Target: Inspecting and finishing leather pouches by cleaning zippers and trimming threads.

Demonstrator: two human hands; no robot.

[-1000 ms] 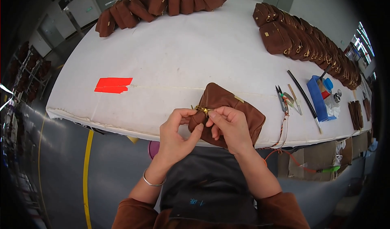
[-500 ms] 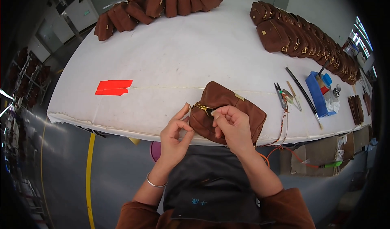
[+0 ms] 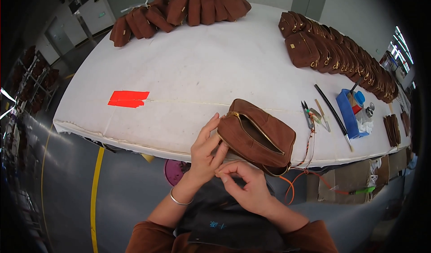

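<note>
A brown zip pouch (image 3: 274, 125) lies on its side near the front edge of the table. Its gold-toothed zipper gapes, and a dark slit shows along its upper face. My left hand (image 3: 205, 156) is curled against the pouch's left end, fingers and thumb at the zipper edge. Just below it, my right hand (image 3: 246, 188) is off the pouch, with thumb and fingertips pinched together beside the left palm. Whatever is between those fingertips is too small to make out.
Brown pouches (image 3: 193, 8) line the far left edge, with more pouches (image 3: 341, 51) at the far right. Right of the work lie snips (image 3: 307, 114), a long black-handled brush (image 3: 332, 111) and a blue bin (image 3: 348, 114) of supplies. Red tape (image 3: 128, 98) marks the table's left.
My right hand has left the pouch's zipper opening and come down beside my left palm. The zipper gap now shows wider. My left hand has moved right against the pouch's end.
</note>
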